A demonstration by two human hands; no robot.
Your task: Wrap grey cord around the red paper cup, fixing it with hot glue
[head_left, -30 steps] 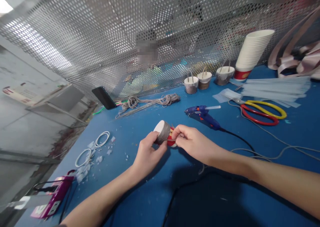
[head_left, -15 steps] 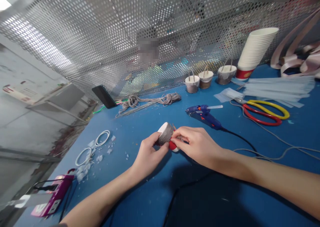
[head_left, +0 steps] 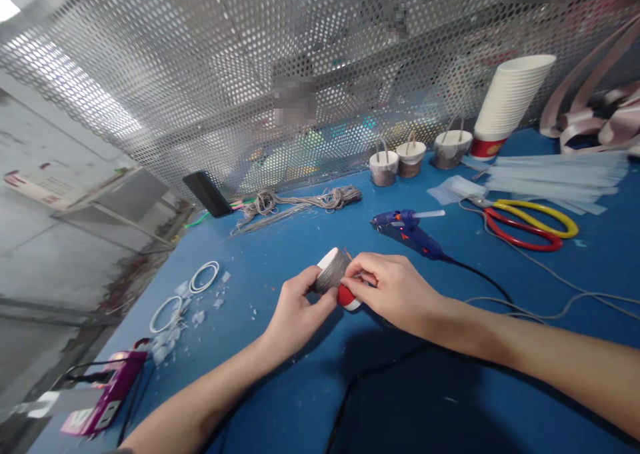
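Observation:
In the head view, a small paper cup (head_left: 331, 272) lies tilted on its side, a band of grey cord wound around its upper part and its red and white base bare. My left hand (head_left: 300, 304) is closed around the cup from the left, thumb below. My right hand (head_left: 387, 284) pinches thumb and forefinger against the cup's right side, where the wound cord meets the red. A grey cord (head_left: 537, 319) trails across the table and passes behind my right forearm; its end at my fingertips is mostly hidden. A thin brownish strand pokes up beside the cup.
A blue glue gun (head_left: 407, 231) lies beyond my right hand, with scissors (head_left: 530, 224) and glue sticks (head_left: 555, 177) farther right. Cord-wrapped cups (head_left: 410, 161), stacked cups (head_left: 515, 97) and a phone (head_left: 207, 193) line the perforated screen. A purple power strip (head_left: 107, 394) sits left.
The cup has turned slightly in my left hand, so more of its red and white base shows. My hands stay in nearly the same place.

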